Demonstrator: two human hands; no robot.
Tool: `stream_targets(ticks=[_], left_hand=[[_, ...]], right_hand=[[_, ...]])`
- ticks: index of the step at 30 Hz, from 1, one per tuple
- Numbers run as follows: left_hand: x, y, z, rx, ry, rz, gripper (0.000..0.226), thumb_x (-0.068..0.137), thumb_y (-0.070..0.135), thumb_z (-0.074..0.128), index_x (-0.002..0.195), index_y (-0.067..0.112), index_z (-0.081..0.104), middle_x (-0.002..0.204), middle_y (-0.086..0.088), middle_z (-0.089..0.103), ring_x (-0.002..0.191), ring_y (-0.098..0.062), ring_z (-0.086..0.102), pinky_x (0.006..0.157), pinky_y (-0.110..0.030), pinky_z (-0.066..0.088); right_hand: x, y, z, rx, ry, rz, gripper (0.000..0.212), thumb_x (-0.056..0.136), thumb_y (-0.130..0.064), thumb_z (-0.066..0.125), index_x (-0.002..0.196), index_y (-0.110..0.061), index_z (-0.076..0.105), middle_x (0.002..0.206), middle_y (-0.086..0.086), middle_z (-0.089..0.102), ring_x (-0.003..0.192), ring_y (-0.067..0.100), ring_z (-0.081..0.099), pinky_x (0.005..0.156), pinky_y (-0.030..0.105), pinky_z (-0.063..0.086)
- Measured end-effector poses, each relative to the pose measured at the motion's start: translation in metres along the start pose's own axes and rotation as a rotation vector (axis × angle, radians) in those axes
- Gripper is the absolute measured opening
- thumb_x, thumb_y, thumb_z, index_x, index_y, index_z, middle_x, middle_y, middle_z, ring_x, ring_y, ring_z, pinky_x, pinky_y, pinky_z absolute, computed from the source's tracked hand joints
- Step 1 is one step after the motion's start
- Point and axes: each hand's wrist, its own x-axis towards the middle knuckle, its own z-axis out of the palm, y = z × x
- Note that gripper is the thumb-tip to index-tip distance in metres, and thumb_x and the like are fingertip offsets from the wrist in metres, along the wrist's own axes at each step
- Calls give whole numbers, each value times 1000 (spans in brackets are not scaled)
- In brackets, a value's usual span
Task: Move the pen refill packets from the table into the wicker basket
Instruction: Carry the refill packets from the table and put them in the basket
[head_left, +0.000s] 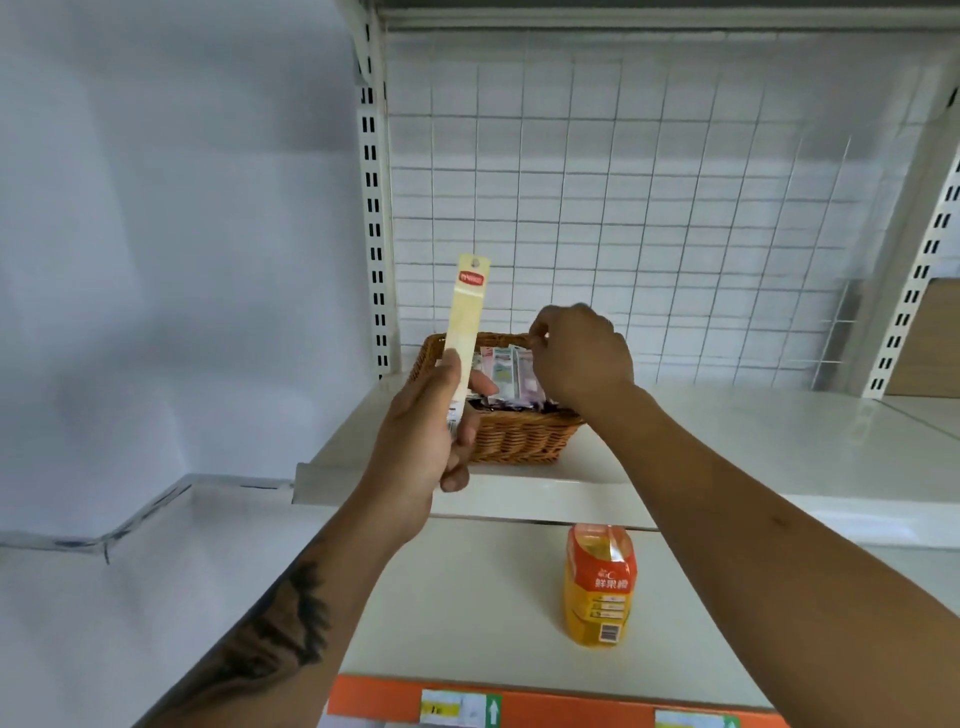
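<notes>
A brown wicker basket (519, 436) sits on the upper white shelf and holds several pen refill packets (511, 371) standing on end. My left hand (421, 436) grips the lower end of a long cream refill packet (466, 317) with a red label, held upright just left of the basket. My right hand (579, 358) hovers over the basket's right side with curled fingers, pinching the top of a packet inside.
An orange and yellow pouch (597, 587) lies on the lower shelf below the basket. A white wire grid (649, 208) backs the upper shelf. A slotted upright (374, 208) stands left of the basket. Orange price strip (519, 706) runs along the front edge.
</notes>
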Motion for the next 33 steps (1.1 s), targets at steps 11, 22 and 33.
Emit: stream_targets(ticks=[11, 22, 33], left_hand=[[-2, -8, 20, -138, -29, 111, 37, 100, 35, 56, 118, 4, 64, 107, -31, 67, 98, -48, 66, 78, -56, 53], [-16, -24, -30, 733, 372, 649, 20, 101, 37, 60, 106, 19, 66, 98, 11, 70, 93, -7, 64, 79, -23, 52], [-1, -83, -89, 1435, 316, 589, 47, 109, 45, 31, 115, 21, 71, 127, -5, 71, 134, -33, 56, 125, -55, 16]], right_hand=[[-104, -38, -28, 784, 272, -148, 13, 101, -35, 61, 97, -23, 63, 84, -13, 68, 83, 9, 65, 66, 33, 54], [-26, -25, -32, 924, 89, 144, 9, 94, -17, 70, 101, -18, 65, 75, 2, 69, 51, 10, 56, 54, 25, 41], [18, -13, 18, 153, -269, 158, 11, 89, -24, 66, 98, -23, 72, 103, 2, 71, 97, 25, 66, 88, 40, 58]])
